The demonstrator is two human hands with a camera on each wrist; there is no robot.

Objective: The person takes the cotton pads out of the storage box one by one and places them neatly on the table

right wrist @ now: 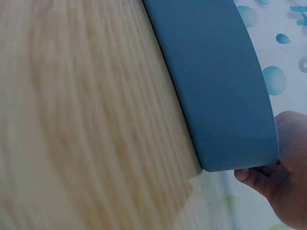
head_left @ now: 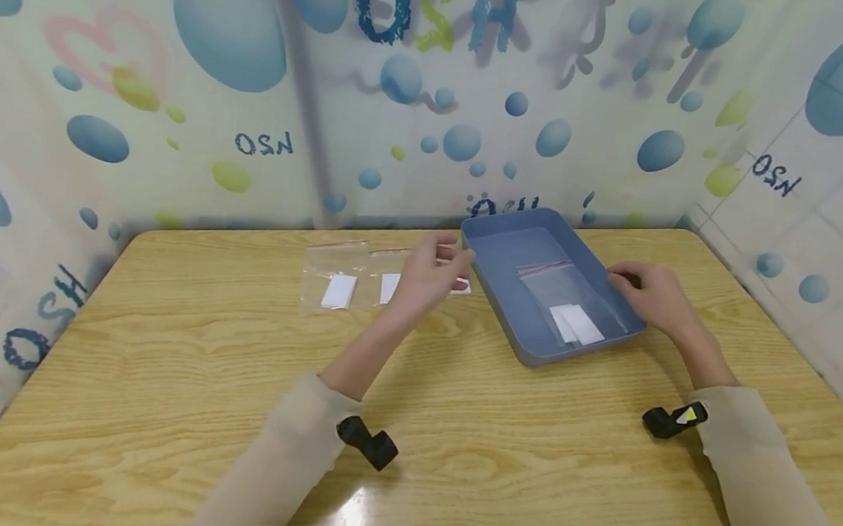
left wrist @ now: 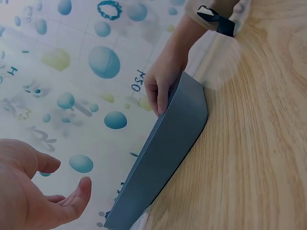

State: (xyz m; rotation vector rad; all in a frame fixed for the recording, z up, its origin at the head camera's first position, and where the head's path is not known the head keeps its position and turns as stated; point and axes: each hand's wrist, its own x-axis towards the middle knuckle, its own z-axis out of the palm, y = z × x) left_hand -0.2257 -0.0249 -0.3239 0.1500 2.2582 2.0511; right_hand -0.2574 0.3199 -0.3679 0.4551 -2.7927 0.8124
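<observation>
Right hand grasping a rectangular blue-grey tray by its right rim; the tray rests on a wood-grained table and contains clear red-edged bags with white inserts. Left hand, fingers released and loosely bent, near similar bags left of the tray.

Partitioned-off tabletop nook, exact sort of place unclear; pale sheeting hangs along top and both sides of frame, curtain-like, printed with blue bubbles and mirror-reversed H2O lettering; tile-like grid lines at right; wood-grain table across lower half
</observation>
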